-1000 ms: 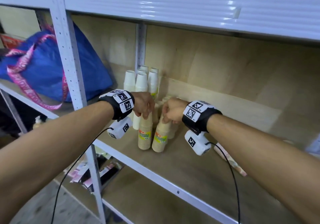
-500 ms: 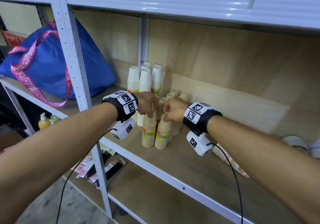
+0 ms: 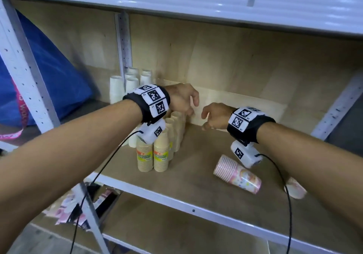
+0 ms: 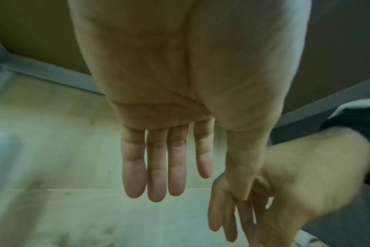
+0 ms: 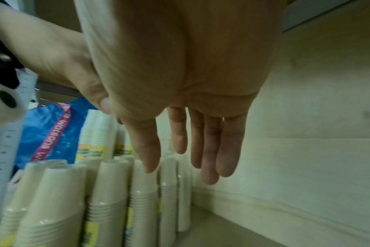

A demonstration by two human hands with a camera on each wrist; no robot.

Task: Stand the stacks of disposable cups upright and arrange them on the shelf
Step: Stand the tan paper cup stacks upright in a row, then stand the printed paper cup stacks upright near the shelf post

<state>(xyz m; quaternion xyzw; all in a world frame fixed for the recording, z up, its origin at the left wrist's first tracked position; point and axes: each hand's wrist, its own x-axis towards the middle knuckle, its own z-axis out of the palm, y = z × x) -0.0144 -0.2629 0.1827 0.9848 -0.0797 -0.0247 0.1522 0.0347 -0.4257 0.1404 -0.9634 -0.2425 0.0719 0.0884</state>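
Observation:
Several tan cup stacks (image 3: pixel 153 155) stand upright at the shelf's left, with taller white cup stacks (image 3: pixel 130 83) behind them by the post. My left hand (image 3: pixel 188 100) hovers above the tan stacks, fingers straight and empty, as the left wrist view (image 4: pixel 165 160) shows. My right hand (image 3: pixel 211 116) hangs just to their right, fingers straight, holding nothing; the right wrist view (image 5: pixel 192 147) shows it beside the tan stacks (image 5: pixel 108 200). A pink patterned cup stack (image 3: pixel 237 174) lies on its side on the shelf board (image 3: pixel 196 177) under my right wrist. Another fallen stack (image 3: pixel 294 188) peeks out below my right forearm.
A blue bag (image 3: pixel 49 80) with a pink strap fills the neighbouring bay at left. A white perforated post (image 3: pixel 25 72) stands at the front left and the upper shelf beam (image 3: pixel 196 0) hangs overhead. A light wooden board (image 3: pixel 241 110) leans on the back wall.
Both hands have let go of the tan stacks and lifted off them to the right, fingers now straight. The view has swung right, bringing the fallen pink stack into sight.

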